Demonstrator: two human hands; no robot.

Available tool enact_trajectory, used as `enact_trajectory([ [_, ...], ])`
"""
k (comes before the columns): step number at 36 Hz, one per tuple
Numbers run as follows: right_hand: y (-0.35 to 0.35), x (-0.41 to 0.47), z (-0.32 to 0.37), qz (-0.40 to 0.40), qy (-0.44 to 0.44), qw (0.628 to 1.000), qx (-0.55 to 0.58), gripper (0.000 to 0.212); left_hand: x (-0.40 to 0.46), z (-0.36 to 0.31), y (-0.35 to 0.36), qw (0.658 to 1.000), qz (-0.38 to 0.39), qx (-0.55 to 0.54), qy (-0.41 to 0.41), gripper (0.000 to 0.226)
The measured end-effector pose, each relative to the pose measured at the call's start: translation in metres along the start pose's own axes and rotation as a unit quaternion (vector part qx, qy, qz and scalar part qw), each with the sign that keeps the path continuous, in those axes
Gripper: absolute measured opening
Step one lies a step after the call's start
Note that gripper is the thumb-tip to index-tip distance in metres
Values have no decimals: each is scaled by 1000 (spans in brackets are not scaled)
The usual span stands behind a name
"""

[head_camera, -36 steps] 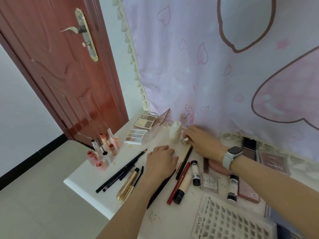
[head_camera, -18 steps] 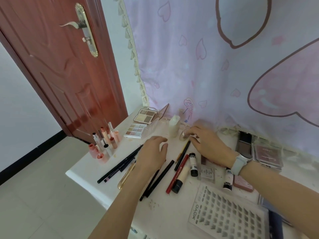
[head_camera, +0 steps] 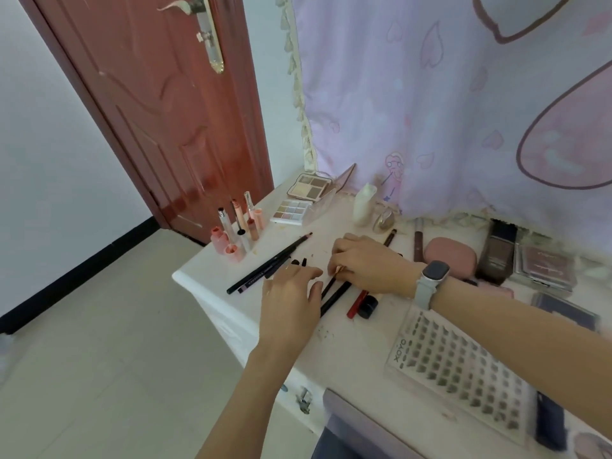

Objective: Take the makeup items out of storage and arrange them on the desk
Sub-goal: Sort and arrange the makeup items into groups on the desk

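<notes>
On desk: white top, pencils, palettes
Behind: pink curtain; red door
Left hand: fingers relaxed, over pencils
Right hand: pinching thin brush

Bench clearance: bare strips and blockers

Bare bench surface between the black pencils and the lash tray; bare strip at the left corner before the long liners. Upright lip tubes block the left edge; open palettes, cream bottle and curtain close off the rear; pink case and compacts crowd the right.
</notes>
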State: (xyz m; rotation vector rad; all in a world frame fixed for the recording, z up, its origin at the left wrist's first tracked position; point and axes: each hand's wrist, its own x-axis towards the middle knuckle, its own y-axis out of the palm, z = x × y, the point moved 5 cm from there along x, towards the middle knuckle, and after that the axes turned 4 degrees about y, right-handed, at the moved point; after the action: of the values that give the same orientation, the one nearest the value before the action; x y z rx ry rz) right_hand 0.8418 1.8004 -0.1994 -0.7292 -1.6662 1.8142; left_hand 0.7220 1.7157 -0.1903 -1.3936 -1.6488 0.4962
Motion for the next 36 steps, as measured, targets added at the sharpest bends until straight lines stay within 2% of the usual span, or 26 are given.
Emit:
enact_trajectory([
  [7, -4, 10, 9, 24, -74, 990, -114, 11, -14, 0, 2, 1000, -22, 10, 12, 20],
  [11, -2, 5, 7, 11, -99, 984, -150, 21, -19, -1, 1, 999, -43, 15, 14, 19],
  [16, -2, 3, 3, -13, -113, 980, -162, 26, -28, -7, 2, 993, -88, 13, 71, 17],
  [20, -8, 7, 1, -10, -111, 980, -164, 30, -37, -10, 11, 992, -81, -3, 99, 14],
  [24, -19, -1, -18, -24, -63, 987, -148, 32, -39, -13, 15, 992, -79, -17, 102, 17],
  [28, -24, -14, -42, -49, 49, 990, -125, 19, -35, -14, 21, 994, -63, -15, 91, 21],
  [30, -23, -19, -50, -58, 104, 990, -69, 10, -33, -15, 24, 995, -49, 2, 83, 26],
  [33, -19, -25, -58, -82, 167, 982, 15, 12, -32, -14, 27, 997, -36, 26, 70, 29],
  [36, -17, -24, -56, -97, 190, 976, 52, 13, -33, -12, 29, 996, -36, 38, 69, 28],
])
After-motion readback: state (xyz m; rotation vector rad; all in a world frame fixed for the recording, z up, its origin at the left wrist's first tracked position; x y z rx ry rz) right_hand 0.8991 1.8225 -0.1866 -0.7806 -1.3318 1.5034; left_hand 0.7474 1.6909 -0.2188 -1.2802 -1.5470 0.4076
